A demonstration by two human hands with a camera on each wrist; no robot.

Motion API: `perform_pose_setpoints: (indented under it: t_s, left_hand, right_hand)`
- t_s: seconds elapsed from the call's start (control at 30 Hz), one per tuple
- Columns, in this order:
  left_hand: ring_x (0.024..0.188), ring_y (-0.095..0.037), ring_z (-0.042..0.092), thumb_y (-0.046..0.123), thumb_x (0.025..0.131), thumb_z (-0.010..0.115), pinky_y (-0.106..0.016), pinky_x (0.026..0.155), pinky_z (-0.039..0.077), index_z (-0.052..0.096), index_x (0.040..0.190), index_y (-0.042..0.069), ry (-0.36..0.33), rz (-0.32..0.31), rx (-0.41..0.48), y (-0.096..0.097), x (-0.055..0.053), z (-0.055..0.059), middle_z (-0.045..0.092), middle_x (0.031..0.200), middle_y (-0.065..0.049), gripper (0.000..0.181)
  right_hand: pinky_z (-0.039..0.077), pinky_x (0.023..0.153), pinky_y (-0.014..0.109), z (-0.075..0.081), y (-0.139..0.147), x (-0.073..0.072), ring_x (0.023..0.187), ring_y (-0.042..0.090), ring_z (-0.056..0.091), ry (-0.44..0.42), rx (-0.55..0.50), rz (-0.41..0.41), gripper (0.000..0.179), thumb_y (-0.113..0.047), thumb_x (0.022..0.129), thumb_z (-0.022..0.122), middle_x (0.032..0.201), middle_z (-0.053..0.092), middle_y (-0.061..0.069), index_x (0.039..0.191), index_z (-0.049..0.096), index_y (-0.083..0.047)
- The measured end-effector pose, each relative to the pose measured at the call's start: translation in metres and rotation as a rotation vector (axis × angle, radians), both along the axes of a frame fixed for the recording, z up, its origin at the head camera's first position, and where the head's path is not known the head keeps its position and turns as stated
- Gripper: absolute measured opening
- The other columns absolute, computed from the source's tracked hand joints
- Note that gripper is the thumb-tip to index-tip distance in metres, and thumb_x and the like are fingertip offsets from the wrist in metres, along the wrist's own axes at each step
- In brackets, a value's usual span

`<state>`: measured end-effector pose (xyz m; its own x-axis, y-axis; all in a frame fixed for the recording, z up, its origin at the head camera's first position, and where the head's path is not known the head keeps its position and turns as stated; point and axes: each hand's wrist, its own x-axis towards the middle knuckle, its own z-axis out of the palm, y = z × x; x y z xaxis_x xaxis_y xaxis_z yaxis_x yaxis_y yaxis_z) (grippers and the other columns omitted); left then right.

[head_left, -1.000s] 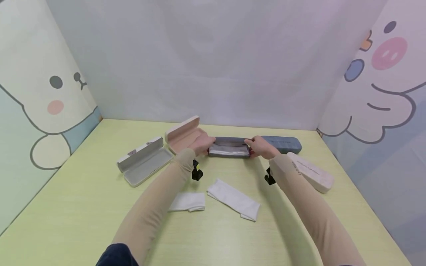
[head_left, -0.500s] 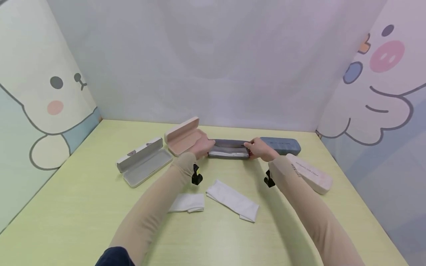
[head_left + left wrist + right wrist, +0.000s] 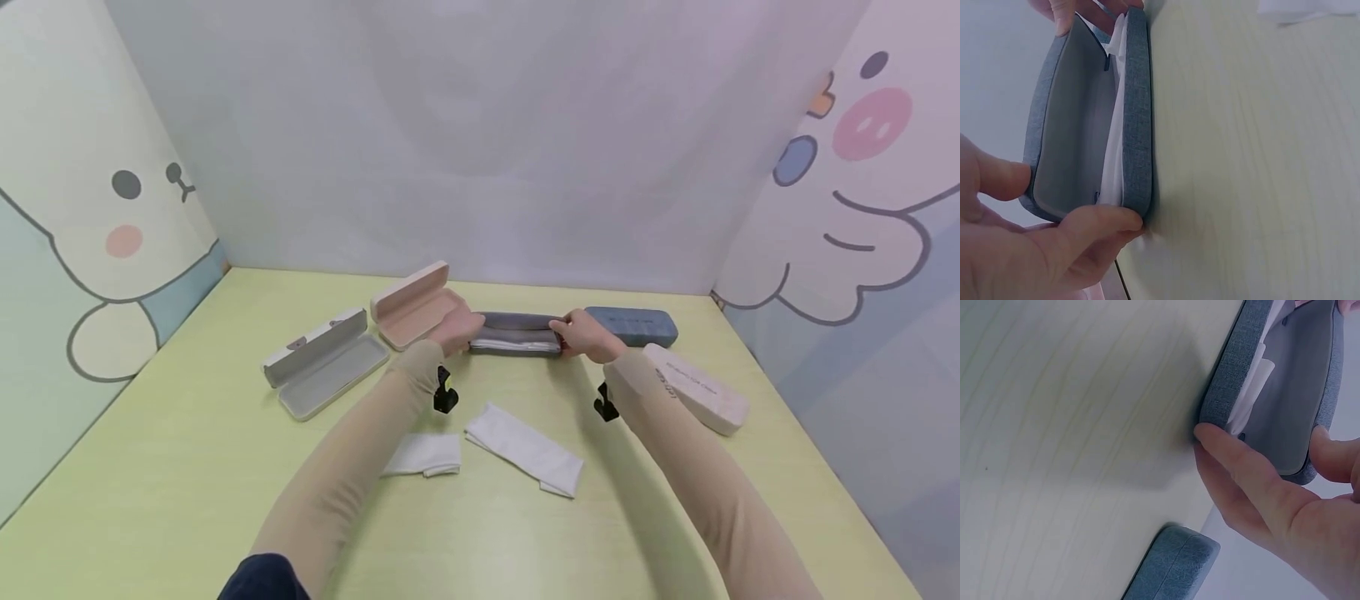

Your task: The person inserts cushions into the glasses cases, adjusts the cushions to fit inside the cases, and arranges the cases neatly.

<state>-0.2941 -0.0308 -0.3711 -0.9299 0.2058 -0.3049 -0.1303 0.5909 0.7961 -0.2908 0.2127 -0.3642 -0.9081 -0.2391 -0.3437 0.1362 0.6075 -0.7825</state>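
Note:
A grey-blue fabric glasses case (image 3: 1138,112) lies at the back middle of the table, its lid part-way up and its grey lining showing. Inside its base is a folded white cloth (image 3: 1116,137). My left hand (image 3: 455,329) grips the case's left end, the thumb (image 3: 1007,178) on the lid's edge and a finger against the front wall. At the opposite end, my right hand (image 3: 588,335) holds the case the same way, with its thumb (image 3: 1332,456) at the lid. Fingers cover both ends of the case.
An open pink glasses case (image 3: 420,321) stands beside my left hand, and an open white one with grey lining (image 3: 333,375) farther left. Closed blue (image 3: 633,326) and pale pink (image 3: 697,390) cases lie right. White cloths (image 3: 525,450) lie in front.
The lid of the grey-blue case has tipped down a little, narrowing the opening over the cloth. Both hands have stayed at its ends.

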Motion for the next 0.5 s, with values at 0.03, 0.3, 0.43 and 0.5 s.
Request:
perform_pose_setpoints:
  t_s: [0.03, 0.3, 0.43, 0.5]
  left_hand:
    - [0.056, -0.012, 0.031, 0.024, 0.095, 0.034, -0.025, 0.051, 0.029, 0.017, 0.152, 0.005, -0.002, 0.003, -0.011, 0.0010, -0.0001, 0.0006, 0.050, 0.112, -0.014, 0.063]
    - [0.081, -0.019, 0.040, 0.016, 0.092, 0.030, -0.027, 0.066, 0.033, 0.009, 0.154, 0.004, -0.007, -0.035, 0.001, -0.0007, 0.0008, -0.0014, 0.023, 0.156, -0.014, 0.066]
    - [0.071, -0.016, 0.036, 0.016, 0.091, 0.031, -0.025, 0.059, 0.030, 0.009, 0.154, 0.004, 0.000, -0.024, 0.005, -0.0006, 0.0002, -0.0011, 0.023, 0.156, -0.013, 0.067]
    - [0.064, -0.014, 0.032, 0.016, 0.091, 0.032, -0.025, 0.055, 0.029, 0.006, 0.154, 0.005, 0.001, -0.023, 0.014, 0.0009, -0.0003, -0.0002, 0.022, 0.156, -0.013, 0.069]
  right_hand:
    - [0.052, 0.090, 0.043, 0.0006, 0.0004, 0.0007, 0.049, 0.011, 0.024, 0.003, -0.001, 0.000, 0.039, -0.023, 0.105, 0.038, 0.053, 0.022, -0.004, 0.069, 0.029, -0.013]
    - [0.052, 0.090, 0.043, -0.0014, -0.0042, 0.0025, 0.048, 0.011, 0.025, 0.003, 0.011, 0.001, 0.039, -0.022, 0.105, 0.037, 0.052, 0.024, -0.004, 0.067, 0.030, -0.013]
    - [0.049, 0.085, 0.039, -0.0010, -0.0048, 0.0025, 0.047, 0.009, 0.026, 0.011, 0.022, -0.003, 0.038, -0.021, 0.105, 0.037, 0.051, 0.026, -0.005, 0.069, 0.032, -0.012]
    - [0.049, 0.085, 0.039, -0.0010, -0.0031, 0.0026, 0.046, 0.009, 0.027, 0.015, 0.028, -0.012, 0.038, -0.021, 0.105, 0.037, 0.051, 0.026, -0.005, 0.069, 0.032, -0.012]
